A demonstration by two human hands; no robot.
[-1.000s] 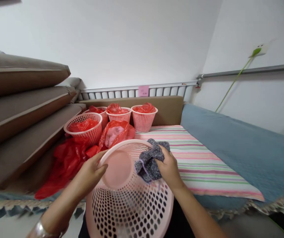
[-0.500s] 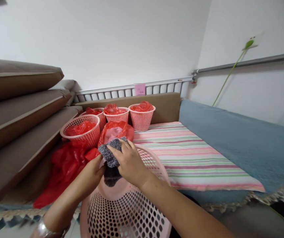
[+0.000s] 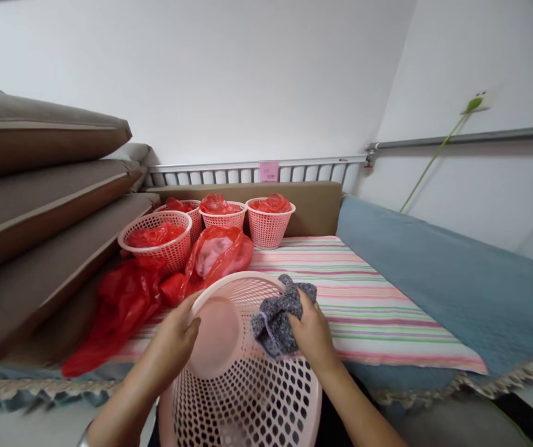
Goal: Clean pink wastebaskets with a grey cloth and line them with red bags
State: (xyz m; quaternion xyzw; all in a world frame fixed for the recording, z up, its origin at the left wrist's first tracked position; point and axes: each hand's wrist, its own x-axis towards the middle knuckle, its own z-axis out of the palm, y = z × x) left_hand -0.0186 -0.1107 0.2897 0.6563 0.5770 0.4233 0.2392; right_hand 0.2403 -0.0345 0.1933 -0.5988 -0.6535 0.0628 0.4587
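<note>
A pink perforated plastic basket (image 3: 242, 397) lies tilted in front of me, its solid bottom facing up and away. My left hand (image 3: 175, 344) grips the basket's bottom edge on the left side. My right hand (image 3: 310, 335) is closed on a crumpled grey cloth (image 3: 278, 316) and presses it against the right side of the basket near its bottom.
Several small pink baskets (image 3: 270, 225) lined with red plastic bags stand at the back on a striped cloth (image 3: 378, 310). Loose red bags (image 3: 126, 304) lie at the left beside stacked brown cushions (image 3: 38, 205). A blue blanket (image 3: 456, 279) covers the right.
My right hand with the grey cloth moved from the basket's bottom at the left back to its right side. The view shifted slightly.
</note>
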